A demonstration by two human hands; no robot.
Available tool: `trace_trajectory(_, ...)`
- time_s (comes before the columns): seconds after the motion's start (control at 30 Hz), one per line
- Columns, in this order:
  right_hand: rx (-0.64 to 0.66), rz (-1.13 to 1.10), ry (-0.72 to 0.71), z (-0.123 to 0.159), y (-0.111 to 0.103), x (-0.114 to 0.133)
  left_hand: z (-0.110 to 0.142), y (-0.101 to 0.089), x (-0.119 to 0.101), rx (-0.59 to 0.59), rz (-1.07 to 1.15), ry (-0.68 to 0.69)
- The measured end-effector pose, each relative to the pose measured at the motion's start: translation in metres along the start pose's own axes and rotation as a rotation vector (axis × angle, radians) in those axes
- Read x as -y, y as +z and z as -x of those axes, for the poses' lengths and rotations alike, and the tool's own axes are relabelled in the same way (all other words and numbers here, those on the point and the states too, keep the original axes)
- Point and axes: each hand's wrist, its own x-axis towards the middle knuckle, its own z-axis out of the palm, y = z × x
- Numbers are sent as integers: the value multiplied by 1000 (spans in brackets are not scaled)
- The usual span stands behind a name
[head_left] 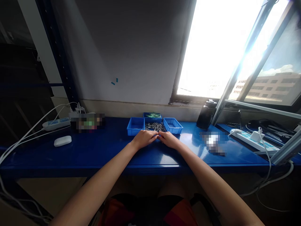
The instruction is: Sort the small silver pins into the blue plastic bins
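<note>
My left hand [144, 139] and my right hand [169, 140] meet over the blue table [103, 157], fingertips close together with fingers bent inward. Whatever sits between the fingers is too small or hidden to make out. Just beyond them lies a heap of small, thin metal pieces [155, 126], dark and shiny, perhaps screws; its near edge is covered by my hands. A blue plastic bin [135, 133] stands left of the heap, and another blue bin [176, 130] stands to its right. Behind the heap, a third blue bin [152, 120] holds green, crinkled material.
At the right stand a black bottle [207, 115] and a power strip [252, 139] with cables beside a metal frame. On the left are a white case [62, 141] and another power strip [56, 124]. Blurred items lie on both sides. Wall and window rise behind.
</note>
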Motion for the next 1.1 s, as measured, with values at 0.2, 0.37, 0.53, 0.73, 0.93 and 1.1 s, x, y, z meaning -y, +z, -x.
trace_trajectory(0.2, 1, 11, 4, 0, 0, 1, 0, -1, -2, 1, -1, -11)
trace_trajectory(0.37, -4, 27, 1, 0, -1, 1, -1, -1, -1, 2, -10, -8)
trace_trajectory(0.53, -5, 42, 4, 0, 0, 0, 0, 1, 0, -5, -11, -6)
trace_trajectory(0.73, -15, 35, 10, 0, -1, 0, 0, 0, -1, -7, -34, -29)
trace_trajectory(0.93, -61, 19, 35, 0, -2, -1, -1, 0, 0, 8, -70, -115)
trace_trajectory(1.1, -104, -18, 36, -1, -6, -1, -2, 1, 3, 77, -61, -235)
